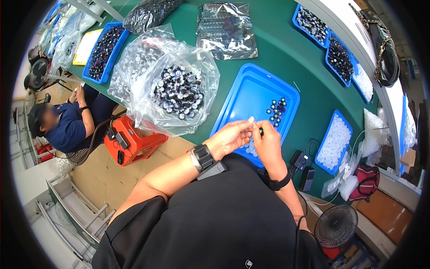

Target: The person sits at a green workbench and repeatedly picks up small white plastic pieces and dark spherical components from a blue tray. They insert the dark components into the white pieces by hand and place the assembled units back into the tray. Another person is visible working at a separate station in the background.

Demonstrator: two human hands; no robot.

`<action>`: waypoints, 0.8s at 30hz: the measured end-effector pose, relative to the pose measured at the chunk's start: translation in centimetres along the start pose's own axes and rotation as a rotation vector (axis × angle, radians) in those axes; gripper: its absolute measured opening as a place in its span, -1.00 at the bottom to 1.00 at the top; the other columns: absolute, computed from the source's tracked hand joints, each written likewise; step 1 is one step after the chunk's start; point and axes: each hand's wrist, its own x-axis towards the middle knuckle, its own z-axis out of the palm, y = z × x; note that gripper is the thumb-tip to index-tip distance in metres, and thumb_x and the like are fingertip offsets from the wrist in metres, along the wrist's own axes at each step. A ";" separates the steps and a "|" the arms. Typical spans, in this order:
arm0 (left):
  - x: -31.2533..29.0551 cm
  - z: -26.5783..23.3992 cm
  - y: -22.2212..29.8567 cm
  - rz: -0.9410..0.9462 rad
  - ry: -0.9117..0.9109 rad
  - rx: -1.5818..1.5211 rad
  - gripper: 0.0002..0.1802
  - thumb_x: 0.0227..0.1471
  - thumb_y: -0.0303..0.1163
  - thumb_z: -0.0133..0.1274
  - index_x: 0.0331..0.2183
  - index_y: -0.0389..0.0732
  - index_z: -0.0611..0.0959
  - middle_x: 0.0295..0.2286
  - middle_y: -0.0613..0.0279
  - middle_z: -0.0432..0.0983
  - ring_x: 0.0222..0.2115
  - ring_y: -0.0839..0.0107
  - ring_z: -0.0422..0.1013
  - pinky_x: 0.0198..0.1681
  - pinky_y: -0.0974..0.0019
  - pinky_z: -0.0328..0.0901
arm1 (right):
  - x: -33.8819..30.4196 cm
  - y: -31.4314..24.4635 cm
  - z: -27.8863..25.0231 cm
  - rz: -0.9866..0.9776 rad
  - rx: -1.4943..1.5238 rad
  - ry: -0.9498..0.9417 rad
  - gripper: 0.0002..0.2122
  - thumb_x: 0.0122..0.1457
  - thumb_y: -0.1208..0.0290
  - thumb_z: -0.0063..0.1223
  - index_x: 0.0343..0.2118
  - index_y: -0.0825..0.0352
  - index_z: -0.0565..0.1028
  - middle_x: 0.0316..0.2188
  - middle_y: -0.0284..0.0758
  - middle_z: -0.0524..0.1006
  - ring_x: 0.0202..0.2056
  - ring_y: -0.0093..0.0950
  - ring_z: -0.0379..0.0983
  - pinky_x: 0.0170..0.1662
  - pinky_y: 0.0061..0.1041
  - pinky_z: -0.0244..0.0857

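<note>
Watching right hand (268, 145) pinch a dark green bead (261, 132) over blue tray (245, 92), toward its 6 o'clock; left hand (230, 138), at bead's 9, fingers curled, grip unclear to me.

On the tan floor (92, 179) at left stands a red stool (134, 145) with black adapters (121, 141) on top, and beside it sits a person (67, 130) in dark blue with a dark cap. A shiny grey bag (227, 30) lies flat on the green surface (280, 49). At right are a black handbag (389, 54) with a chain strap, a maroon bag (366, 183) and a round dark fan (337, 226).
</note>
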 end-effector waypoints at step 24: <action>-0.3 0.6 0.0 0.375 0.147 0.805 -0.57 0.01 -0.50 0.13 -0.08 -0.42 0.41 -0.38 0.23 0.47 -0.37 0.55 0.43 -0.27 0.48 0.37 | -0.1 1.6 0.1 0.317 0.575 -0.235 -0.91 0.20 0.56 -0.08 -0.27 0.43 0.34 -0.38 -0.23 0.52 -0.38 -0.53 0.50 -0.32 -0.57 0.38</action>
